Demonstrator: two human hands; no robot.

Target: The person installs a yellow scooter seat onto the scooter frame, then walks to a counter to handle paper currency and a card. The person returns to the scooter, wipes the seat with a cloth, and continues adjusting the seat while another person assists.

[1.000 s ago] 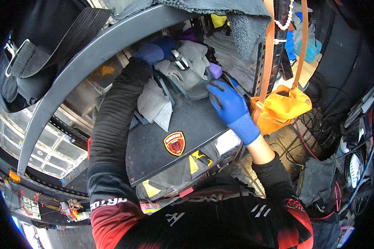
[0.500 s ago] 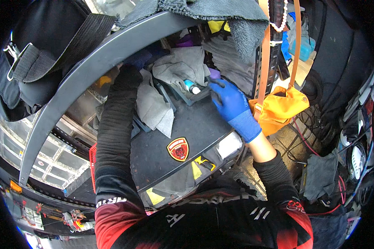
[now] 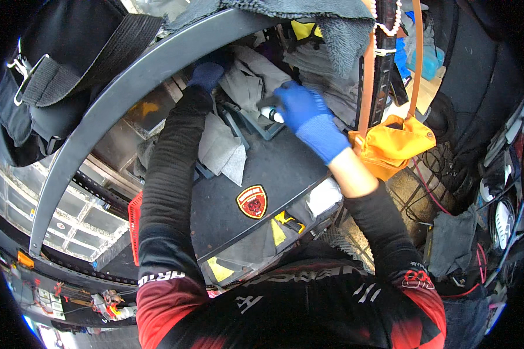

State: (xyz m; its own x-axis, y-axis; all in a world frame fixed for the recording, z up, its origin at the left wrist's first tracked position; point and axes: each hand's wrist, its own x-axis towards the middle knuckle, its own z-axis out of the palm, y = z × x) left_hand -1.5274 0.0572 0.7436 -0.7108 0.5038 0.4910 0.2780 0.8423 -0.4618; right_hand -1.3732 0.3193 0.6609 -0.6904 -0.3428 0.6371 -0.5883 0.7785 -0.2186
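My left hand [image 3: 206, 77], in a blue glove, reaches to the back of the black shelf [image 3: 227, 212], beside the crumpled grey cloths; its fingers are hidden. A grey cloth [image 3: 243, 87] stretches across a dark grey tray [image 3: 268, 132] to the fingertips of my blue-gloved right hand [image 3: 306, 110], which are closed on its edge. Just under those fingers lies a small bottle with a white cap [image 3: 273, 116]; most of its body is covered by the hand. Another light grey cloth [image 3: 222, 148] hangs over a tray edge, below my left hand.
A curved dark metal bar [image 3: 93, 125] arches over the shelf, with a grey towel [image 3: 339, 46] draped on it. An orange bag [image 3: 393, 148] hangs by straps at the right. Folded grey cloths [image 3: 326, 78] are stacked behind my right hand. A red basket [image 3: 135, 224] stands left.
My right hand has moved left and over the bottle, onto the grey cloth, whose folds have shifted. My left hand has moved slightly right, and its blue glove now shows.
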